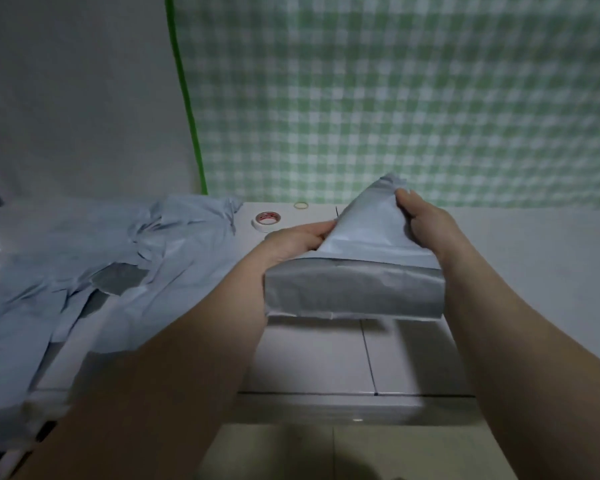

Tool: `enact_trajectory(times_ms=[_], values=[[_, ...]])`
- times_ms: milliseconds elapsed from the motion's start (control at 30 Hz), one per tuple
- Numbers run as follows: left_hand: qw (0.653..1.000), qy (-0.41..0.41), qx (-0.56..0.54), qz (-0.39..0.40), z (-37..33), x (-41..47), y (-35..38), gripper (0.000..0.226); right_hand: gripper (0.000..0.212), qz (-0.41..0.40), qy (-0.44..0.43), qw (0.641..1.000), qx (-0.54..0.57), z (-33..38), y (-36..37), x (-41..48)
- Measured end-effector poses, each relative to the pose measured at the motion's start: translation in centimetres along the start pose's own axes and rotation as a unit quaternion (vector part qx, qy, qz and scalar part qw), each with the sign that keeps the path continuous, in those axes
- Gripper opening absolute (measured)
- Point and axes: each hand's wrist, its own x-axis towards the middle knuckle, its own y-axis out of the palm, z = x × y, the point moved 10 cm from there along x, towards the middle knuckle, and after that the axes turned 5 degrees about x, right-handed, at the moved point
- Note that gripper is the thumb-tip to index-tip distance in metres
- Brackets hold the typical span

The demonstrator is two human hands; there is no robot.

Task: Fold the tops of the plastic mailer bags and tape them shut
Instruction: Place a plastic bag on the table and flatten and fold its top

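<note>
A filled grey plastic mailer bag (354, 289) sits in front of me on the white table (312, 358), its loose top flap raised toward the far side. My left hand (295, 242) pinches the flap's left edge. My right hand (421, 220) grips the flap near its upper right corner. A roll of tape (266, 220) with a red-printed core lies flat on the table behind my left hand, apart from the bag.
A heap of empty light-blue mailer bags (94, 268) covers the table's left part. A small pale ring (301, 205) lies at the far edge. A green checked cloth (413, 98) hangs behind; a grey wall (77, 91) is at left.
</note>
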Motion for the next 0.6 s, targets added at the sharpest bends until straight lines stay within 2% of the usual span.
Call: enact_trajectory(times_ms=[33,100,167,233,267,300,400,467,533,600], values=[[0.999,0.0,0.029,-0.015,0.1,1.0,-0.1,0.057,0.042,-0.031,0.007,0.999,0.005,-0.1,-1.2,0.6],[0.992,0.006,0.096,-0.083,-0.2,1.9,-1.1,0.054,0.048,-0.04,0.01,0.997,-0.062,0.1,-2.3,0.9],[0.976,0.026,0.168,-0.137,-1.2,1.7,-1.5,0.058,0.034,-0.028,0.03,0.998,-0.056,-1.5,-2.7,1.0],[0.975,0.034,0.152,-0.159,-0.9,1.6,-1.6,0.058,0.016,0.003,-0.011,0.995,-0.1,-1.5,-2.4,0.5],[0.981,0.024,0.114,-0.156,-0.3,1.4,-1.5,0.056,0.012,0.014,-0.002,0.995,-0.103,-2.1,-2.5,0.3],[0.987,0.012,0.075,-0.141,0.2,1.1,-1.1,0.052,0.015,0.031,0.01,0.994,-0.109,-2.8,-2.4,-0.1],[0.99,-0.003,0.075,-0.123,0.6,0.4,-0.4,0.042,0.062,0.09,0.019,0.989,-0.119,-3.3,-1.9,-1.4],[0.984,-0.009,0.115,-0.133,0.3,-0.3,-0.4,0.058,0.088,0.121,-0.008,0.974,-0.191,-2.9,-1.3,-2.5],[0.977,-0.013,0.179,-0.116,0.0,-1.1,0.2,0.087,0.099,0.146,-0.046,0.949,-0.276,-2.2,-0.6,-3.7],[0.949,-0.016,0.302,-0.087,-0.5,-2.3,1.2,0.099,0.103,0.171,-0.068,0.917,-0.355,-1.9,0.2,-4.6]])
